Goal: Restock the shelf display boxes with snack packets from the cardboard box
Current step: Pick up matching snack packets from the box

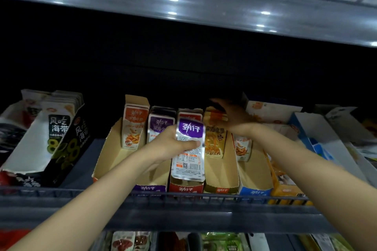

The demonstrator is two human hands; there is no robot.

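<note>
Left hand (173, 142): grips a purple-and-silver snack packet (189, 149) by its left edge. The thumb (190, 144) is curled across the printed face just under the purple label. The other fingers are behind the packet and hidden.
Held packet: upright with the purple end on top and the barcode end down. It stands over the red display box (185, 188), and its lower edge is just inside that box's front wall. Whether it is one packet or a thin stack cannot be told.
Right hand (230, 120): reaches to the back of the shelf, above the yellow packets (215, 140). Its fingers point toward the top of these packets and are blurred, so spread, pressed together or pinching cannot be told.
Yellow display box (222, 185): just right of the red one, with its packets standing at the rear.
Purple display box (149, 187): just left of the red one, with purple packets (161, 126) upright at the back, near the left knuckles.
Orange packets (133, 128): upright at the rear of the leftmost open box (110, 159).
Blue display box (255, 191): lies under the right forearm.
Black seaweed box (67, 144): at far left, well apart from both hands.
Wire shelf rail (244, 197): runs along the front of all the boxes.
</note>
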